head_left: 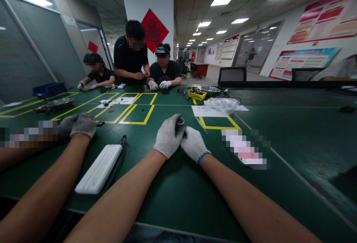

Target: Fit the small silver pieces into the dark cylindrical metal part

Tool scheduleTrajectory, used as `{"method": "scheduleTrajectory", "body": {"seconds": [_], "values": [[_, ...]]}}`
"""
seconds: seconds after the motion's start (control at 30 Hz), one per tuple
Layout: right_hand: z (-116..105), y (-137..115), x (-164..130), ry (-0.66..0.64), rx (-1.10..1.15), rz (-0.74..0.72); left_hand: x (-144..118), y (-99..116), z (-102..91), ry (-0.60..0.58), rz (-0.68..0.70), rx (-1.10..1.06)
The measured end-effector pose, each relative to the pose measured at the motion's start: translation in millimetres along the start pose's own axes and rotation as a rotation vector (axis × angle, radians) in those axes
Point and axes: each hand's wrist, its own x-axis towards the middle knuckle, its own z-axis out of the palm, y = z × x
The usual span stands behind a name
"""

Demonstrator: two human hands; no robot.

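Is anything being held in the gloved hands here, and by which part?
Both the left hand and right hand close around a small dark round part, gripping its lower body; only its top shows.

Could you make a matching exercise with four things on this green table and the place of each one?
Things:
1. small dark round part
2. white flat case
3. clear plastic bag
4. metal bowl

Places:
a. far left, by the yellow lines
b. between both gloved hands
c. on white paper, beyond the hands
d. near edge, left of the hands

Pairs: 1-b, 2-d, 3-c, 4-a
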Motion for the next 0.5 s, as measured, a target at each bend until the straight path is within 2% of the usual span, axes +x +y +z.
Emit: {"method": "scheduleTrajectory", "body": {"seconds": [0.5], "values": [[-0.7, -1.0, 0.7, 0.028, -0.042, 0.045, 1.6, 0.8, -0.2, -0.003, 0.008, 0.001]]}}
